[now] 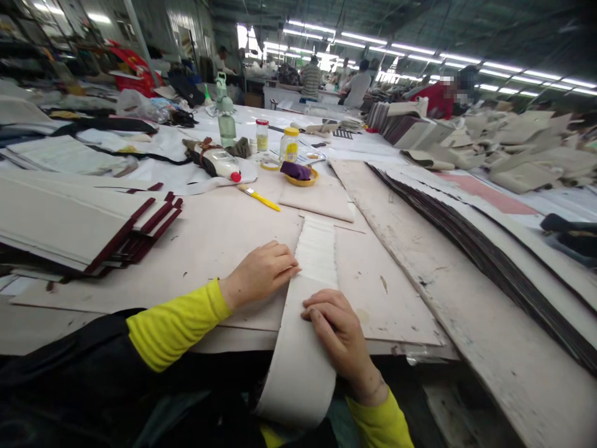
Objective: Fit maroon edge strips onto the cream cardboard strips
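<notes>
A long off-white strip of fabric-like material (298, 336) lies on the board in front of me. Its near end curves down over the table edge towards my lap, and its far part looks thinner and wrinkled, with frayed sides. My left hand (263, 272) is at the strip's left edge, fingertips pressed together on it. Lower down on the right side, my right hand (339, 333) has its fingers curled against the strip, thumb close to the forefinger. What lies beneath the right fingers is hidden.
A yellow-handled brush (261, 198) and a yellow dish (303, 180) with purple cloth lie beyond the hands. Jars, including a yellow-lidded one (290, 146), stand behind. Stacked maroon-edged panels (69, 218) are left; dark-edged layered strips (466, 242) are right. Other people work farther back.
</notes>
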A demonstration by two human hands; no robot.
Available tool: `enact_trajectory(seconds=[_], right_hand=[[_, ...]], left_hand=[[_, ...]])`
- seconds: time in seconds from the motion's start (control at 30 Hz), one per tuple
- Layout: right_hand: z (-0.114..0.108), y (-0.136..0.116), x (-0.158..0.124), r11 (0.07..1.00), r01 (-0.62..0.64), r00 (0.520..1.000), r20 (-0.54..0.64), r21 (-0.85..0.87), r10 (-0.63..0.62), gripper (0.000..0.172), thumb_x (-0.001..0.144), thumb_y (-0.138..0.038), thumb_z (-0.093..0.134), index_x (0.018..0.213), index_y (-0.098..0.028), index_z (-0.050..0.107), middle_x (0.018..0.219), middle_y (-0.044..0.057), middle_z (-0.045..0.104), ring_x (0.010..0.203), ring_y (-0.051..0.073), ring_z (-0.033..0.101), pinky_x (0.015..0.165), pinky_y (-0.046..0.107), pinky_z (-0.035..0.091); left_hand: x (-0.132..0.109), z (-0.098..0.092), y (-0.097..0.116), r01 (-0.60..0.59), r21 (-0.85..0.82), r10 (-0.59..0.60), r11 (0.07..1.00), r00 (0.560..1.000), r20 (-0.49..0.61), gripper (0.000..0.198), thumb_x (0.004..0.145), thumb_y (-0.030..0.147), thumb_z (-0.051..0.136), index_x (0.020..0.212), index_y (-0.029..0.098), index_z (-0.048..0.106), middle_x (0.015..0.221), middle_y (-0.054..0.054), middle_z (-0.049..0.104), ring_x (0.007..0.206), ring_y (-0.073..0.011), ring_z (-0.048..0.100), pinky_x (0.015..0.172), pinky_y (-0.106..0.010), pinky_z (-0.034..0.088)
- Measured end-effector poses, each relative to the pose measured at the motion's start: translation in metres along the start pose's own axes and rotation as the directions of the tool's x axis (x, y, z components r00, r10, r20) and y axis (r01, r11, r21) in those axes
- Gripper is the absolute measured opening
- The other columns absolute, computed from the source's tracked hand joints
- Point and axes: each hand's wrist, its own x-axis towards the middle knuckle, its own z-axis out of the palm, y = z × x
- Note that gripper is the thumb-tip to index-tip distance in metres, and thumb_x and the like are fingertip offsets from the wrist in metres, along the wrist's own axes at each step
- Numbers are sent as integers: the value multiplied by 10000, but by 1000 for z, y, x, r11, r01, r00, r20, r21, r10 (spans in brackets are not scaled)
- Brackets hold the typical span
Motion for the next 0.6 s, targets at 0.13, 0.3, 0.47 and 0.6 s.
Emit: enact_trajectory(seconds=[0.13, 0.3, 0.47, 0.6], right_hand=[[0, -1, 1, 1000, 4, 1000, 0, -2, -4, 162, 810, -145, 467, 782, -209, 613, 852, 49, 600, 885, 181, 526, 788, 361, 428], [0, -2, 2, 1000, 19, 1000, -4, -6, -19, 168, 811, -135, 463, 774, -204, 611, 845, 44, 606, 883, 174, 527, 793, 356, 425], [0, -2, 2, 999, 36, 999, 0, -15, -36, 170, 813, -141, 460, 768, -207, 610, 830, 40, 617, 869, 175, 537, 791, 362, 428], [-1, -1, 2, 999, 46, 999, 5, -26, -46, 166, 813, -131, 466, 774, -204, 610, 816, 31, 619, 856, 164, 538, 781, 349, 428]], left_hand=[[5, 0, 4, 107, -143, -108, 984, 994, -2, 147, 845, 235, 458, 796, 147, 565, 800, -28, 554, 795, -143, 498, 737, -256, 400], [13, -8, 17, 235, -376, -194, 896, 970, 145, 191, 868, 277, 385, 813, 154, 520, 720, 16, 540, 669, -108, 492, 638, -220, 393], [34, -11, 19, 350, -492, -210, 797, 925, 317, 317, 881, 346, 326, 982, 124, 528, 895, -31, 596, 830, -131, 538, 747, -235, 414], [57, -12, 23, 344, -397, -85, 851, 836, 542, 438, 779, 258, 518, 1185, 111, 446, 1026, -68, 606, 891, -150, 564, 784, -237, 423]])
